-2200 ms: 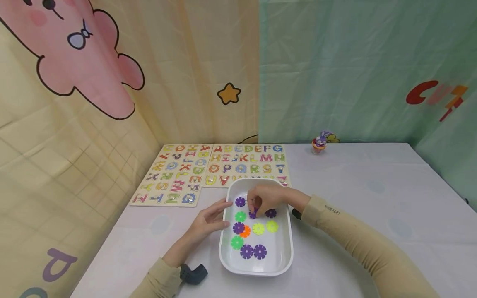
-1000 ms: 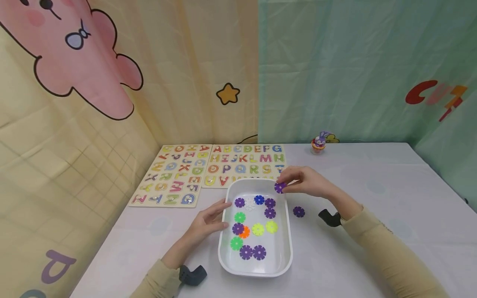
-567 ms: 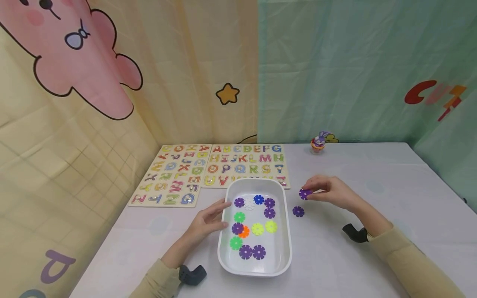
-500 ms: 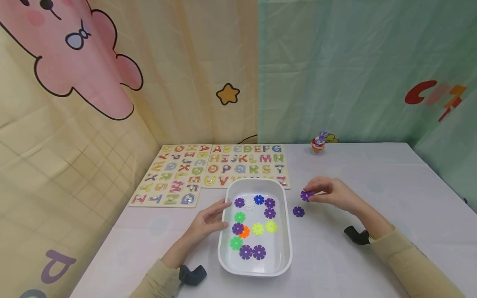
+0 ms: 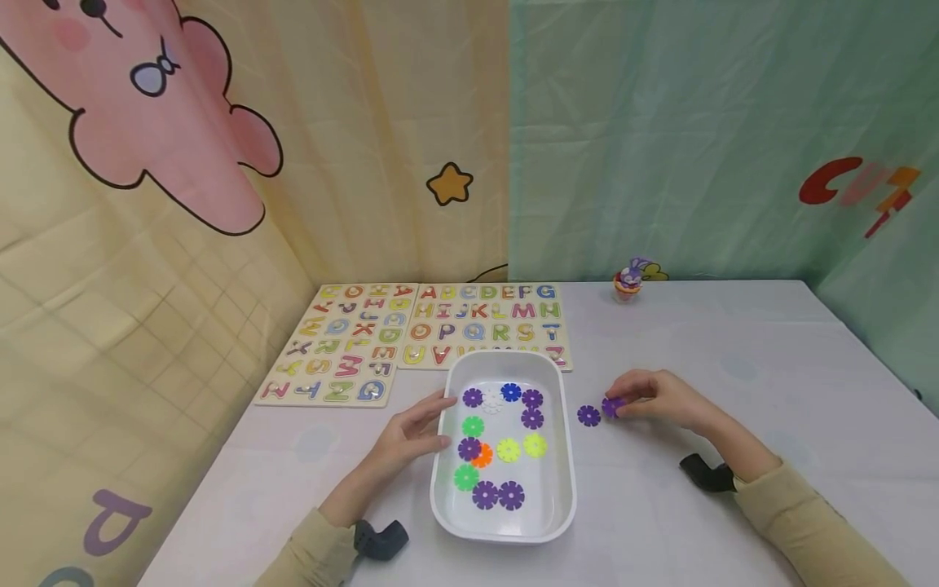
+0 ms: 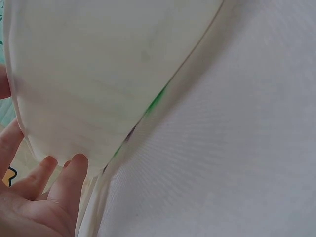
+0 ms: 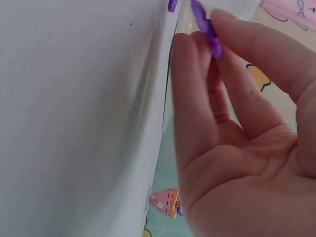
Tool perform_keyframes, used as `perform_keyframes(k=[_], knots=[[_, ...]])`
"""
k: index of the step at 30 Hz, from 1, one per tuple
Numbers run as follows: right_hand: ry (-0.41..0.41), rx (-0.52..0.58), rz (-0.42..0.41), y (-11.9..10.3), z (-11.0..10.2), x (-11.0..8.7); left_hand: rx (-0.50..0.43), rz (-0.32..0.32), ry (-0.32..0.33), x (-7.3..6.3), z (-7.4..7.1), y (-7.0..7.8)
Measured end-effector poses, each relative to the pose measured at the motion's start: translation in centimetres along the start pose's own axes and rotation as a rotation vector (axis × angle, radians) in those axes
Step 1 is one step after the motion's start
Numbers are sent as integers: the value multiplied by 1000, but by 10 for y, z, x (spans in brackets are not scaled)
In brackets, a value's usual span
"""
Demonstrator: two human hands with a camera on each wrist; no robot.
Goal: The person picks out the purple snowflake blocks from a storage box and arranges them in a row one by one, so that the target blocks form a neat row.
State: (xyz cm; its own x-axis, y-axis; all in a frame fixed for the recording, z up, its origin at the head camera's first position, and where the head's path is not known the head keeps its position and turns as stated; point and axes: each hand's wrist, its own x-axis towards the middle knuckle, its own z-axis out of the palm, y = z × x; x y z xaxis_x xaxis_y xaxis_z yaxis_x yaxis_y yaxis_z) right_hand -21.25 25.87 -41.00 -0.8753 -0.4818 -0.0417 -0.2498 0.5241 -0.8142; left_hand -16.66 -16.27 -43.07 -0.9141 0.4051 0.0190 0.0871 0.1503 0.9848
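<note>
My right hand point(image 5: 663, 399) pinches a purple snowflake disc point(image 5: 612, 407) between thumb and fingertips, low over the table right of the tray. In the right wrist view the purple snowflake disc point(image 7: 207, 29) stands on edge at the fingertips. Just left of it, a second purple disc point(image 5: 588, 416) lies flat on the cloth. A white tray point(image 5: 539, 522) contains scattered notched discs: purple, green, yellow point(image 5: 509, 450), orange, white and blue point(image 5: 510, 393). With fairly straight fingers, my left hand point(image 5: 407, 432) rests against the tray's left side; the left wrist view shows its fingertips at the wall.
Two wooden alphabet puzzle boards point(image 5: 333, 346) lie behind and left of the tray, one reaching its back rim. A small rabbit toy point(image 5: 628, 281) stands at the table's back edge. Printed curtains point(image 5: 623, 139) hang behind and beside the table.
My right hand has taken a purple disc out of the tray, carried it right over the rim, and lowered it beside the other purple disc. The left hand and tray have stayed put.
</note>
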Motion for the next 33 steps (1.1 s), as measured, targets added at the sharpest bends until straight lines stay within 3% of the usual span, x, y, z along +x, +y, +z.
perform_keyframes(k=[15,33], knots=[[-26,-122,-8,8,5,0,6,-7,3,1,0,1],[3,-163,48,6,10,1,7,-9,1,0,0,0]])
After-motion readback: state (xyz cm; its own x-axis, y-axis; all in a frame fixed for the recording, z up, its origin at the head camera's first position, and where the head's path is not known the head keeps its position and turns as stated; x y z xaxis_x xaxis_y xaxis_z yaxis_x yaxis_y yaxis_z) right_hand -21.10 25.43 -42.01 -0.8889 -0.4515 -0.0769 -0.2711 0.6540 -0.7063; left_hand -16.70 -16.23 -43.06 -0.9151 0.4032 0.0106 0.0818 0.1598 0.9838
